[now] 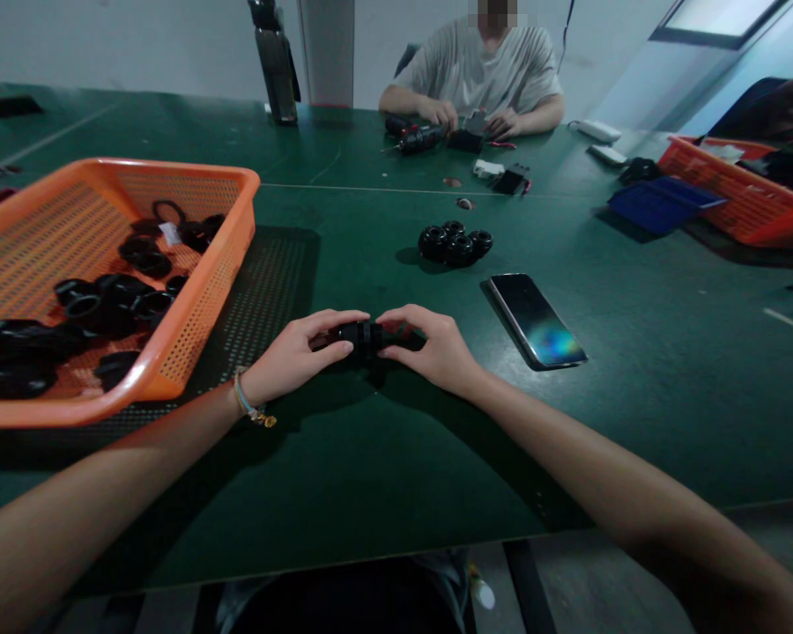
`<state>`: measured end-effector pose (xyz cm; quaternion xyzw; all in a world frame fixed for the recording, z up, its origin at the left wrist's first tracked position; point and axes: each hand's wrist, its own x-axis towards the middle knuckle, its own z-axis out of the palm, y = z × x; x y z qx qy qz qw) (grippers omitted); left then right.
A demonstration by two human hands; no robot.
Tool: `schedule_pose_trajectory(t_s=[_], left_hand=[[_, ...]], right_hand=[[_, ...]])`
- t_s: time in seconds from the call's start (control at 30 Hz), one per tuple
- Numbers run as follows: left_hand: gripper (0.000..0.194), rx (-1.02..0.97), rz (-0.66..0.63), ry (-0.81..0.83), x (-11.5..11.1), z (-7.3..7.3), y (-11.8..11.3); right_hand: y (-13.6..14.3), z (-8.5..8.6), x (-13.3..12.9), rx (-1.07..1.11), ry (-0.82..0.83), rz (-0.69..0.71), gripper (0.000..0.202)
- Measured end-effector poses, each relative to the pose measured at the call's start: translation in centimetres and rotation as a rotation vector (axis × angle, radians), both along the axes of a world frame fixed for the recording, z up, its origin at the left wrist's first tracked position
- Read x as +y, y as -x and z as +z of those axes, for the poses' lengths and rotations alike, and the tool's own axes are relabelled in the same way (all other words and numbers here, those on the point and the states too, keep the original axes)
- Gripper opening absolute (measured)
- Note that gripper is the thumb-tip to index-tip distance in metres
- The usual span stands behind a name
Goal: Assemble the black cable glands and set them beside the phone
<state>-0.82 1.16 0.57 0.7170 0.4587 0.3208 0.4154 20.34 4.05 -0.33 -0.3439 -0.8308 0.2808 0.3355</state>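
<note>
Between my two hands, just above the green table (pixel 396 493), is a black plastic fitting (pixel 362 336) with a ridged ring around its middle. My left hand (pixel 307 348) wraps its fingers and thumb around the fitting's left end. At the right end, the thumb and fingertips of my right hand (pixel 429 343) pinch the narrower part. My fingers hide parts of both ends. Beyond my hands stands a small cluster of shiny black round fittings (pixel 459 246).
An orange basket (pixel 198 326) holding black fittings (pixel 106 304) stands at left. A phone (pixel 535 319) lies at right. Across the table a person (pixel 482 79) handles parts near a power drill (pixel 419 138). A blue tray (pixel 664 204) and red basket (pixel 733 207) sit far right.
</note>
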Motion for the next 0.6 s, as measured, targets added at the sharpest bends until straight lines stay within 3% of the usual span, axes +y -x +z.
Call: schedule_pose_trajectory(t_s=[0.6], left_hand=[[0.045, 0.008, 0.000, -0.010, -0.02, -0.14, 0.06]], right_hand=[[-0.01, -0.11, 0.02, -0.003, 0.026, 0.010, 0.028]])
